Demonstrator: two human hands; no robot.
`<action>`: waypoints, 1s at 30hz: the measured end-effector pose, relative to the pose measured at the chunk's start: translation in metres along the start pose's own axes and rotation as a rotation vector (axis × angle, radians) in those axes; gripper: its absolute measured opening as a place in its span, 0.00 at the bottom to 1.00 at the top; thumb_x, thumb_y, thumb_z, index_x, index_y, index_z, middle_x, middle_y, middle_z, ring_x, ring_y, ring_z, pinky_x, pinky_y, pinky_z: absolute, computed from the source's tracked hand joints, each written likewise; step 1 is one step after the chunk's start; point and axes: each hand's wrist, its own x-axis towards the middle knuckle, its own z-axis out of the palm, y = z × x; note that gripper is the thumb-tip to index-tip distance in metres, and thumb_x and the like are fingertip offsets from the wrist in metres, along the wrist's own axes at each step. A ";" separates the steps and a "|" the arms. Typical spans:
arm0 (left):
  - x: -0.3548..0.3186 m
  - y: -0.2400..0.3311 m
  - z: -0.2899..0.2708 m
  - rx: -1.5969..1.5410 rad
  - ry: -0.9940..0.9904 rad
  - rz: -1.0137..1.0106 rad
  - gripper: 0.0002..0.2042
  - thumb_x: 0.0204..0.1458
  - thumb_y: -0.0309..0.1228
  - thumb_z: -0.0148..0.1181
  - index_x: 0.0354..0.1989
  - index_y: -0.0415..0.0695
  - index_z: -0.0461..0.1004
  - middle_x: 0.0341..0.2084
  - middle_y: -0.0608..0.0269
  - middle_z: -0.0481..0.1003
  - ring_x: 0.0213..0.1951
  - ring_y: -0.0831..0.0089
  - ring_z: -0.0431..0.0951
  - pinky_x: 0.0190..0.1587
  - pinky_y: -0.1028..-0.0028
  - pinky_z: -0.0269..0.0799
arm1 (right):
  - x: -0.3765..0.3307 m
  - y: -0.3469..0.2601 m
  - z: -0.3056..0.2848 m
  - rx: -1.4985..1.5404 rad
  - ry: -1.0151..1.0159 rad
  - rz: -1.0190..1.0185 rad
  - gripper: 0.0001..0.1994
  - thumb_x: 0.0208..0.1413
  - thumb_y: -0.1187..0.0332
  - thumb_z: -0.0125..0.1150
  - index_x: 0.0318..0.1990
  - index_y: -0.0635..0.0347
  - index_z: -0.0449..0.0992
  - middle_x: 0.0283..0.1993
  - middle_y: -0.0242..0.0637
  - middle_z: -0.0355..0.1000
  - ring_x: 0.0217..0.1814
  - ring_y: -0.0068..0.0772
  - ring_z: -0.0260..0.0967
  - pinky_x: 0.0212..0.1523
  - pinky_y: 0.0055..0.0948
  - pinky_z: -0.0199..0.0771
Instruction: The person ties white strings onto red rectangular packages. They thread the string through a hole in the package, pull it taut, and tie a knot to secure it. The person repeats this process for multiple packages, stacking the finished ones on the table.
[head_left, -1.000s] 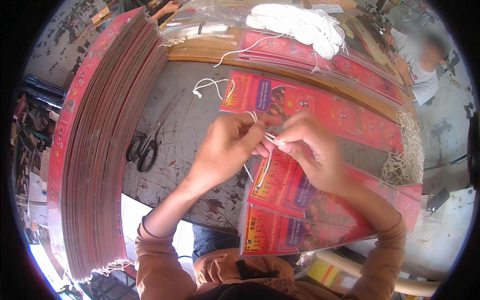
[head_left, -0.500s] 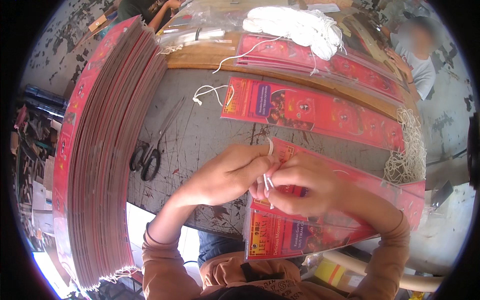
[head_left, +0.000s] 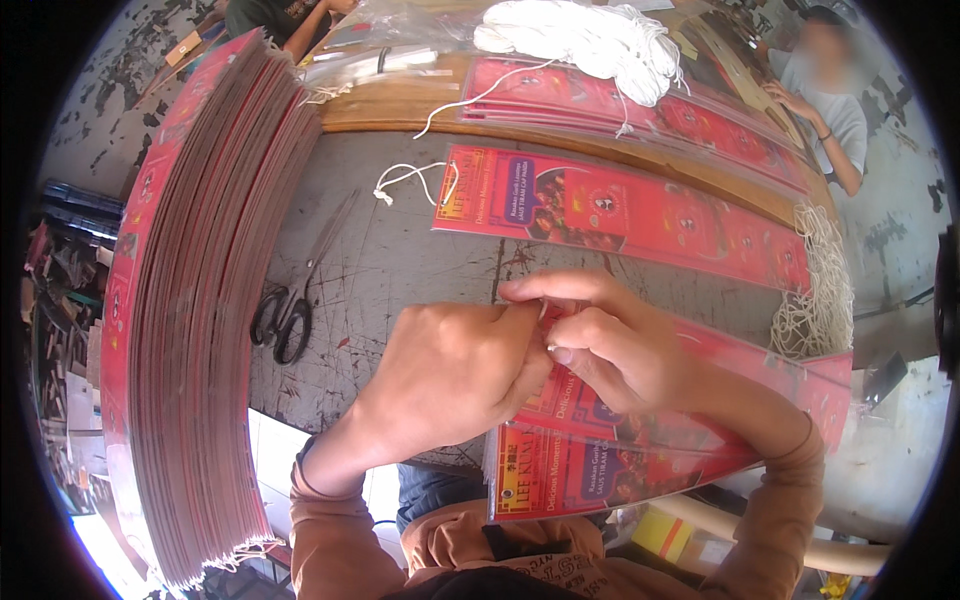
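My left hand (head_left: 450, 365) is closed at the end of a long red printed card (head_left: 770, 370), fingers tucked in and partly hidden. Pressed close beside it, my right hand (head_left: 625, 345) pinches a short bit of white cord (head_left: 552, 348) between thumb and finger. Most of the cord is covered by both hands. Under that card lies a pile of similar red cards (head_left: 580, 485) in clear plastic, at the table's near edge. Farther back, another red card (head_left: 690, 215) lies flat with a knotted white cord loop (head_left: 410, 178) through its left end.
Black-handled scissors (head_left: 285, 325) lie left of my hands, beside a tall stack of cards (head_left: 200, 300). Loose cords (head_left: 815, 290) hang at the right. A white cord bundle (head_left: 580, 45) rests on more cards (head_left: 640, 120) behind. Two other people (head_left: 845, 140) are at the far side.
My left hand has turned knuckles-up and closed in over the cord. My right hand's fingers have lifted and spread upward. The cord ends seen between the hands before are now mostly hidden.
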 end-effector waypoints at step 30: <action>0.013 -0.006 0.023 -0.017 0.530 0.148 0.15 0.39 0.22 0.69 0.38 0.38 0.76 0.37 0.56 0.71 0.39 0.65 0.75 0.42 0.69 0.70 | -0.003 0.009 0.001 0.529 0.301 0.368 0.04 0.62 0.74 0.52 0.40 0.65 0.67 0.38 0.32 0.67 0.42 0.17 0.66 0.44 0.21 0.68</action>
